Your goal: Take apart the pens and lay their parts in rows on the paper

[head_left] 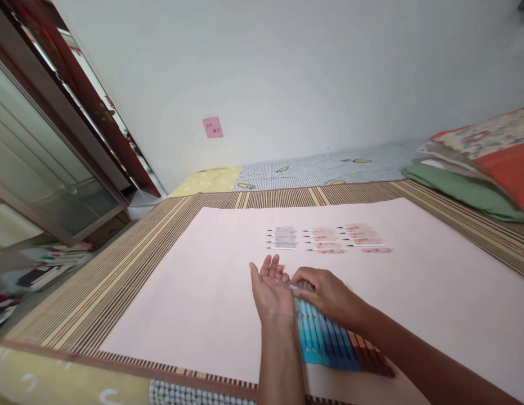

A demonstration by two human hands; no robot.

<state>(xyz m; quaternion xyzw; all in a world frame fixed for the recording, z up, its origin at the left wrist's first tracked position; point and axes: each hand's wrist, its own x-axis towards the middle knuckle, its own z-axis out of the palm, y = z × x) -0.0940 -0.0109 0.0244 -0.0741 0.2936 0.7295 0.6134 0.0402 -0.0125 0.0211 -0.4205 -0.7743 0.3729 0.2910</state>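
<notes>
Palm up, my left hand (272, 289) has its fingers spread, the outer ones slightly curled. A clear, slim plastic piece (281, 283) lies against its palm; its exact kind is too blurred to tell. My right hand (323, 289) pinches the other end of this piece between thumb and fingers. Below the right hand, partly hidden by both forearms, lies a row of slim pen-like sticks (325, 337), shading from turquoise through dark blue to reddish brown. Farther off are slim white sticks with dark tips, like pen refills (282, 248), in three groups beside grey and pinkish see-through pieces (325, 237).
Pale pink sheet (194, 292) covers much of a striped mat (97, 281). Folded bedding (468, 185) is piled at the right back, against a white wall with a pink note (213, 127). A glass-panelled door (54, 152) and floor items (46, 270) are at left.
</notes>
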